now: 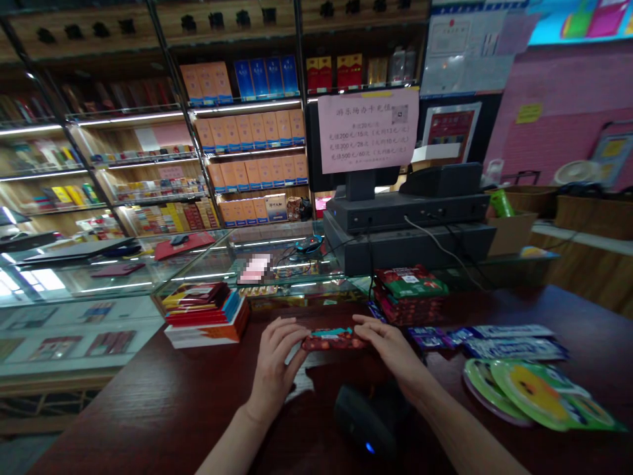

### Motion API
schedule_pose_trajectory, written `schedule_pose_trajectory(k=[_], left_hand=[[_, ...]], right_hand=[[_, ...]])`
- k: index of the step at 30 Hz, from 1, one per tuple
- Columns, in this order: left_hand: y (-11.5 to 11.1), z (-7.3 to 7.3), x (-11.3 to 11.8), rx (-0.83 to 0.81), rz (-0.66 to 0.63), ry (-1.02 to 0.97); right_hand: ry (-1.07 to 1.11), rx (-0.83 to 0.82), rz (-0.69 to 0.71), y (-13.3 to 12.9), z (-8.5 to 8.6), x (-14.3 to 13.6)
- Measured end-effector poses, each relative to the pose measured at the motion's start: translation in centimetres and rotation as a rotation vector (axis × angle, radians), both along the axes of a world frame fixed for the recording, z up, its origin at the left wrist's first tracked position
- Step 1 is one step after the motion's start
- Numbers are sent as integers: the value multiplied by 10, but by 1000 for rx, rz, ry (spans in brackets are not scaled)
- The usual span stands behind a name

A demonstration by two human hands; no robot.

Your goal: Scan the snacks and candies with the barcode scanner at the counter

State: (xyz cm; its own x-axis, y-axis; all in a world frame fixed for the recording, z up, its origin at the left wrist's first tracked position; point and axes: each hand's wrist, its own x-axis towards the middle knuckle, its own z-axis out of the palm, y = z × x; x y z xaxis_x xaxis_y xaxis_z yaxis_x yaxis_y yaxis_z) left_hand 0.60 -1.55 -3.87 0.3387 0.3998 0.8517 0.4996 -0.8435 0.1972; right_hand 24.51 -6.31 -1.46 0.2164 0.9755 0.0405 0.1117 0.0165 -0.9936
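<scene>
Both my hands hold one flat red snack packet point(332, 340) with teal at its top edge, just above a dark wooden counter point(148, 402). My left hand point(275, 359) grips its left end and my right hand point(390, 348) grips its right end. To the left of my left hand an open display box of red and dark bars point(205, 311) stands on the counter. Beyond my right hand sits a stack of red and green packets point(409, 290).
A black scanner point(368, 422) with a blue light stands close in front of me. Purple and blue packets point(487, 340) and green-yellow round packs point(537, 392) lie at right. Behind are a glass showcase point(198, 264), a cash register point(410, 218) with a pink notice point(368, 130), and stocked shelves point(247, 138).
</scene>
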Motion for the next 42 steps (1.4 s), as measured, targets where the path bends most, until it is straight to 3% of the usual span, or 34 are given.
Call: schedule_pose_trajectory(k=[6, 10, 16, 19, 24, 31, 42], left_hand=[[8, -15, 6, -237, 79, -120], [10, -18, 10, -455, 139, -216], [6, -15, 16, -693, 42, -370], [3, -13, 19, -627, 80, -346], [0, -10, 17, -399, 135, -25], [-4, 2, 10, -296, 102, 293], [-5, 4, 10, -170, 190, 384]], right_hand=[[163, -22, 12, 5, -10, -1], [95, -18, 34, 6, -13, -2], [89, 65, 103, 9, -16, -7], [69, 112, 53, 10, -18, -9], [30, 137, -19, 9, -16, -10], [-5, 118, -76, 7, -11, -6], [-20, 138, -39, 5, -10, -11]])
